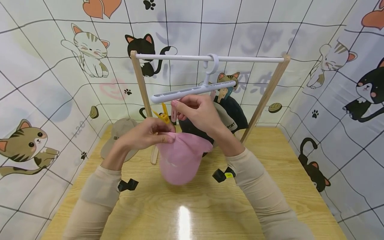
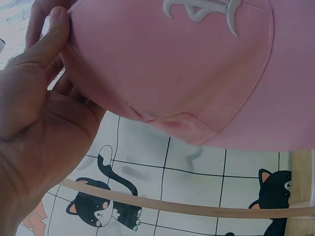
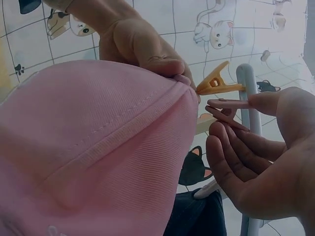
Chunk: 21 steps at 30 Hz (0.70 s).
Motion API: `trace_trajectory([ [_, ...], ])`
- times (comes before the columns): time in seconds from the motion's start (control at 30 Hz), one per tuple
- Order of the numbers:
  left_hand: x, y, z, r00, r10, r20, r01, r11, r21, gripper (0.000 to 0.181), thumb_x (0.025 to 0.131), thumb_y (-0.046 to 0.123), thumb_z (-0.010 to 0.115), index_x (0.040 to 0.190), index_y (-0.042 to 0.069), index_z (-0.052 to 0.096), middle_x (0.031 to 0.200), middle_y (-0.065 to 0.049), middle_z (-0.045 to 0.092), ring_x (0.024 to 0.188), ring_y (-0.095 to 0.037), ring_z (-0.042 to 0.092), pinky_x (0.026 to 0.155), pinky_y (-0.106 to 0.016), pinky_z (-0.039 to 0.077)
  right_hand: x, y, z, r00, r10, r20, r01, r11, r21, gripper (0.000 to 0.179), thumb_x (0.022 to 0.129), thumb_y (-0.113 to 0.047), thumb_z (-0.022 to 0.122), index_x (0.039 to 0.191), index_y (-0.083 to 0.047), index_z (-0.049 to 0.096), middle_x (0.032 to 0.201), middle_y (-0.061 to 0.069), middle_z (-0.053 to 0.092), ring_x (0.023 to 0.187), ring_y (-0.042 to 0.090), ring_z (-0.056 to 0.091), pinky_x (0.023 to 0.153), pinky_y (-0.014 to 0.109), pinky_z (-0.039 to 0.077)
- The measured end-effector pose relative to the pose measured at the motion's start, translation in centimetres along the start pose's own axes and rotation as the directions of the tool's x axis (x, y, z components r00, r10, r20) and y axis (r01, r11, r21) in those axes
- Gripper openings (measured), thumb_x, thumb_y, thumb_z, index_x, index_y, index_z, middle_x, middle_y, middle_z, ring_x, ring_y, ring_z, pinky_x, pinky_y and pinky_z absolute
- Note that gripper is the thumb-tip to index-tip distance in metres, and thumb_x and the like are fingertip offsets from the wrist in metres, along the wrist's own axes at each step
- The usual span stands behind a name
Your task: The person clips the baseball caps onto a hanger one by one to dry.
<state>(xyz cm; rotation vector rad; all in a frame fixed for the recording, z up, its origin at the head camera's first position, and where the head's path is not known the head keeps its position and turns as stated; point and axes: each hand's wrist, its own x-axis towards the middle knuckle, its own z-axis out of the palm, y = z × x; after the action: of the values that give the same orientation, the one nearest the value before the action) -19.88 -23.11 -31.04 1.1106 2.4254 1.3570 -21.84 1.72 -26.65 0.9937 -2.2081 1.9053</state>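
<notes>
My left hand (image 1: 150,131) pinches the edge of a pink baseball cap (image 1: 180,160) between thumb and fingers. The cap hangs crown down in front of a rack, and white embroidery (image 2: 197,10) shows on it in the left wrist view. Above and right of it, my right hand (image 1: 199,111) holds a pink clothespin (image 3: 229,110) between thumb and fingers, apart from the cap in the right wrist view. A yellow clothespin (image 1: 163,116) hangs from the pale hanger (image 1: 180,94), close over the left hand's fingers.
The hanger hooks over a white rail (image 1: 252,59) between wooden posts (image 1: 267,96). Dark and grey caps (image 1: 232,113) hang behind, beside more clothespins (image 1: 222,95). A beige cap (image 1: 120,133) lies at the back left of the wooden table (image 1: 144,206). Cat-print sheets (image 1: 186,36) surround it.
</notes>
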Motion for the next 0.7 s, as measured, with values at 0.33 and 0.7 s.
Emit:
trace_trajectory([
  [0.33, 0.52, -0.65, -0.27, 0.994, -0.019, -0.106, 0.007, 0.994, -0.112, 0.015, 0.104, 0.003, 0.079, 0.118, -0.004, 0.079, 0.105, 0.000, 0.079, 0.097, -0.009, 0.074, 0.091, -0.025, 0.064, -0.20, 0.22, -0.19, 1.000, -0.023, 0.000, 0.023, 1.000, -0.005, 0.021, 0.110, -0.020, 0.075, 0.102, -0.002, 0.084, 0.087, 0.007, 0.078, 0.079, 0.022, 0.074, 0.078, 0.030, 0.065],
  [0.7, 0.94, -0.54, -0.91, 0.986, -0.142, -0.089, 0.122, 0.973, -0.195, 0.011, 0.107, 0.009, 0.077, 0.117, 0.005, 0.080, 0.106, -0.002, 0.079, 0.099, -0.016, 0.071, 0.089, -0.029, 0.063, -0.12, 0.52, 0.12, 0.998, -0.069, 0.005, 0.069, 0.998, 0.002, 0.022, 0.111, -0.016, 0.072, 0.101, 0.000, 0.084, 0.088, 0.010, 0.078, 0.079, 0.022, 0.072, 0.077, 0.028, 0.064],
])
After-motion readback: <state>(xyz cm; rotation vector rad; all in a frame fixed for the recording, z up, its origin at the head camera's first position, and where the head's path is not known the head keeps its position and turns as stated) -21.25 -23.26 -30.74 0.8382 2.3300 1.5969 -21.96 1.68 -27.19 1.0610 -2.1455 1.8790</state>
